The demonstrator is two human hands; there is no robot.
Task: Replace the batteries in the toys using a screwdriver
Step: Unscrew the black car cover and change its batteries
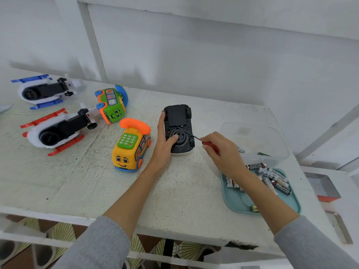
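A black toy car (179, 129) lies upside down near the middle of the white table (97, 181), its wheels up. The left hand (165, 140) steadies it: the straight fingers lie along the car's left side and the thumb presses flat on the round part of the underside. The right hand (223, 152) pinches the red handle of a screwdriver (202, 139) between thumb and curled fingers, and the thin shaft slants up-left so its tip meets the car's underside at a screw by the battery cover.

To the left stand a yellow phone-bus toy (131, 146) and a green one (112, 104) (tipped on its side), and farther left lie two helicopters, one red-skidded (56, 131), one blue (42, 91), both belly-up. Right of the car sits a clear plastic container (256, 142); nearer, a teal tray (260, 193) holds loose batteries (275, 178), partly hidden by the right forearm crossing over it.
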